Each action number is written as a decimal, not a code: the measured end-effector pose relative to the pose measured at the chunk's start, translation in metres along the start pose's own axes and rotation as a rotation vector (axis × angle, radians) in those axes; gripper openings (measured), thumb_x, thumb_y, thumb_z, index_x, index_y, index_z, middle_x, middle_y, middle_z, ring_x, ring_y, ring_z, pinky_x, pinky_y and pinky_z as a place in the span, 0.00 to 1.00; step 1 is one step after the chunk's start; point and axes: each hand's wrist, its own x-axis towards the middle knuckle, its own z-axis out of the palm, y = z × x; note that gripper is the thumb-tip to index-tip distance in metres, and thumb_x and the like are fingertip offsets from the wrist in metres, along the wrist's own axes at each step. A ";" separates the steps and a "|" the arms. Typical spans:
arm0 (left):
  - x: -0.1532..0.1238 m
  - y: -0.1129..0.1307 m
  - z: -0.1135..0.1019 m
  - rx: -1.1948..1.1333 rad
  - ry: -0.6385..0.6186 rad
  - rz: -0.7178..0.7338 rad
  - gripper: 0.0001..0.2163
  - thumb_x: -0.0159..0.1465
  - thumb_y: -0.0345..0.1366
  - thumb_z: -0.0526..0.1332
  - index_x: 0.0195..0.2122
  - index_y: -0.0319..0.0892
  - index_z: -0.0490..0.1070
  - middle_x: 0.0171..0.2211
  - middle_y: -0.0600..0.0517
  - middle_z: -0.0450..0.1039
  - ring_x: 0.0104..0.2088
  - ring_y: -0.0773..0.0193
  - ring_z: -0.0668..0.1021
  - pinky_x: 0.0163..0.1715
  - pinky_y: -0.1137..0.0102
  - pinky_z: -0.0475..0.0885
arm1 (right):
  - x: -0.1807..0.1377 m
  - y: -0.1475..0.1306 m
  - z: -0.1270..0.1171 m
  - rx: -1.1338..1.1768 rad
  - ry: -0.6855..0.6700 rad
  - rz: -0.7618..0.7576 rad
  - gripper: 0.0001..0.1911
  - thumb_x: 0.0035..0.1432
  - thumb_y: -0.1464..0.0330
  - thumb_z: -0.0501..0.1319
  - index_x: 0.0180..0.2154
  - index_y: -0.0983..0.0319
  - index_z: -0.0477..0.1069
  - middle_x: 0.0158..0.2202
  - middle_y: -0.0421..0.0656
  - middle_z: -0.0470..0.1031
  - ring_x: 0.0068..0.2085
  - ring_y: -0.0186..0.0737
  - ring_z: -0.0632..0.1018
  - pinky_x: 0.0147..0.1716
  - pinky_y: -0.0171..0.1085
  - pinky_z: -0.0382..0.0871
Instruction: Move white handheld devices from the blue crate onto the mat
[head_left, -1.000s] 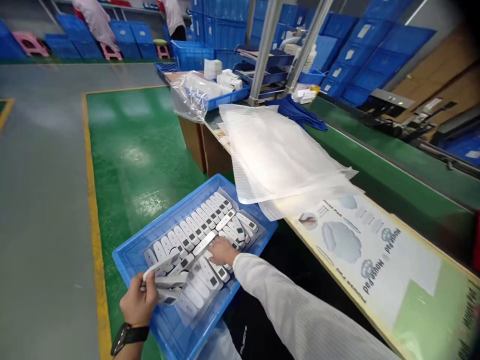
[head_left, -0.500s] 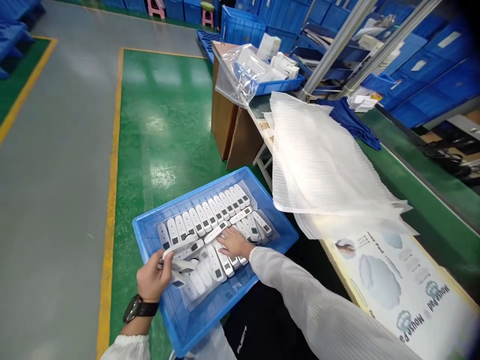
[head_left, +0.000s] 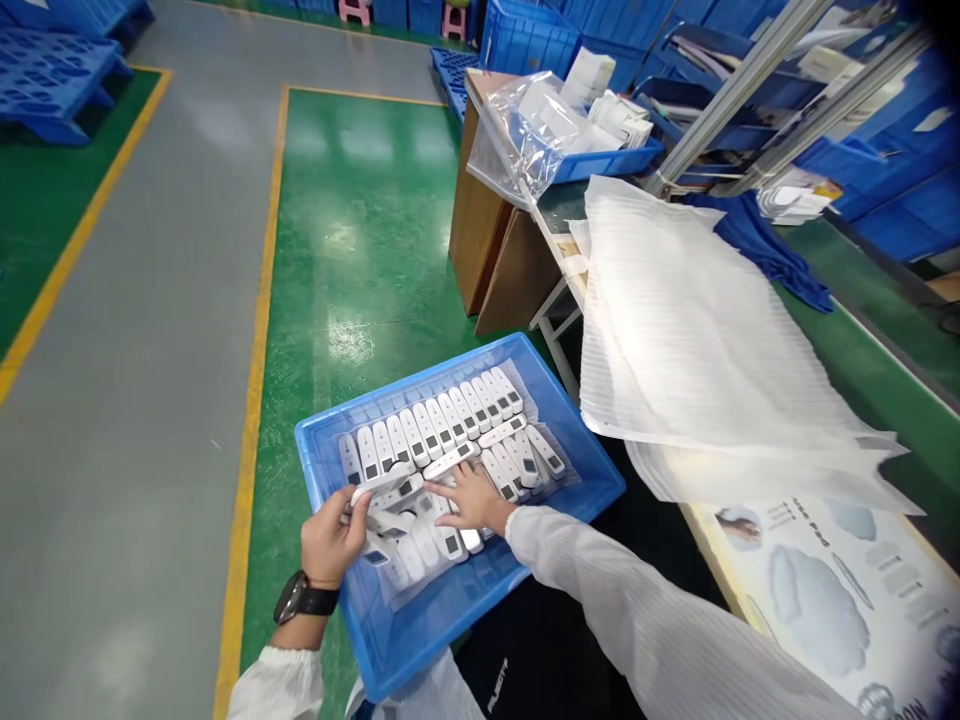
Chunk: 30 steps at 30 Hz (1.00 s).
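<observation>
Fingers of the left hand [head_left: 330,545] pinched, thumb against forefinger, on the end of a smooth white device [head_left: 384,483], raised over the left side of the blue bin [head_left: 409,635]; whether those just beneath are gripped too, cannot tell. Fingers of the right hand [head_left: 478,500] spread over the devices at the bin's middle, gripping nothing visible. Left wrist: black watch [head_left: 292,597]. Right forearm: ribbed white sleeve [head_left: 622,600].

Against half a second ago: left pinch unchanged; right fingers splayed wider, one pointing toward the left hand. More of the blue pallet [head_left: 64,75] now shows, far left beyond the bin.

Devices slim, hard-looking, round-ended, many with a small dark square window. One tight row [head_left: 442,420] along the bin's far side; a few lie crosswise, end to end, before it; the rest cluster nearer.

Right of bin: limp white sheets [head_left: 690,330], finely ribbed, overlapping a printed panel [head_left: 817,610]. Beyond bin: glossy green floor [head_left: 375,230].
</observation>
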 end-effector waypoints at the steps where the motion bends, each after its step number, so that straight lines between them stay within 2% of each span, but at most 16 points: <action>1: 0.000 0.000 0.000 -0.003 0.003 -0.005 0.10 0.69 0.42 0.63 0.39 0.39 0.76 0.26 0.52 0.80 0.23 0.67 0.79 0.25 0.75 0.67 | 0.001 -0.003 0.000 -0.003 -0.009 0.022 0.43 0.61 0.35 0.51 0.70 0.47 0.57 0.62 0.57 0.63 0.58 0.66 0.63 0.53 0.64 0.57; 4: 0.000 0.000 0.001 -0.012 0.010 -0.014 0.10 0.68 0.41 0.63 0.39 0.39 0.76 0.27 0.52 0.80 0.24 0.67 0.79 0.25 0.75 0.68 | 0.002 -0.008 -0.002 -0.026 -0.005 0.044 0.39 0.60 0.39 0.58 0.65 0.51 0.64 0.60 0.57 0.65 0.57 0.65 0.64 0.53 0.62 0.57; 10: -0.001 0.001 0.000 -0.050 -0.061 -0.106 0.13 0.69 0.45 0.61 0.38 0.40 0.78 0.27 0.51 0.80 0.25 0.65 0.80 0.28 0.74 0.70 | 0.001 -0.001 -0.005 -0.028 0.009 -0.032 0.35 0.61 0.42 0.59 0.57 0.62 0.69 0.53 0.56 0.69 0.52 0.58 0.67 0.52 0.55 0.60; 14: -0.001 0.001 -0.001 -0.068 -0.135 -0.212 0.15 0.69 0.48 0.59 0.39 0.42 0.79 0.29 0.48 0.81 0.28 0.62 0.81 0.30 0.72 0.72 | 0.001 0.003 -0.006 -0.030 0.003 -0.038 0.36 0.60 0.42 0.58 0.55 0.63 0.69 0.52 0.56 0.70 0.53 0.59 0.68 0.52 0.55 0.61; 17: -0.001 0.000 0.000 -0.085 -0.143 -0.227 0.16 0.69 0.49 0.59 0.38 0.42 0.79 0.29 0.48 0.81 0.28 0.62 0.81 0.31 0.72 0.72 | 0.006 0.006 -0.009 -0.032 -0.024 -0.059 0.37 0.59 0.41 0.59 0.55 0.64 0.68 0.51 0.56 0.73 0.51 0.58 0.71 0.49 0.51 0.64; 23: -0.001 0.000 0.000 -0.095 -0.127 -0.196 0.15 0.68 0.47 0.60 0.38 0.42 0.78 0.29 0.49 0.81 0.28 0.62 0.81 0.31 0.72 0.72 | 0.011 0.018 -0.015 -0.053 -0.117 -0.076 0.37 0.58 0.40 0.58 0.50 0.66 0.72 0.34 0.51 0.79 0.34 0.51 0.77 0.38 0.44 0.67; 26: 0.000 0.000 0.000 -0.109 -0.142 -0.195 0.13 0.68 0.46 0.60 0.38 0.42 0.78 0.30 0.49 0.81 0.29 0.63 0.81 0.32 0.73 0.72 | 0.004 0.015 -0.020 -0.065 -0.108 -0.074 0.32 0.61 0.43 0.57 0.47 0.66 0.74 0.31 0.51 0.80 0.32 0.50 0.78 0.36 0.43 0.66; 30: 0.003 0.000 0.000 -0.126 -0.148 -0.197 0.13 0.67 0.47 0.60 0.38 0.44 0.77 0.30 0.49 0.82 0.29 0.62 0.82 0.32 0.73 0.71 | -0.015 -0.003 -0.037 -0.064 -0.041 -0.118 0.25 0.66 0.49 0.53 0.45 0.62 0.75 0.33 0.50 0.81 0.33 0.47 0.79 0.34 0.40 0.64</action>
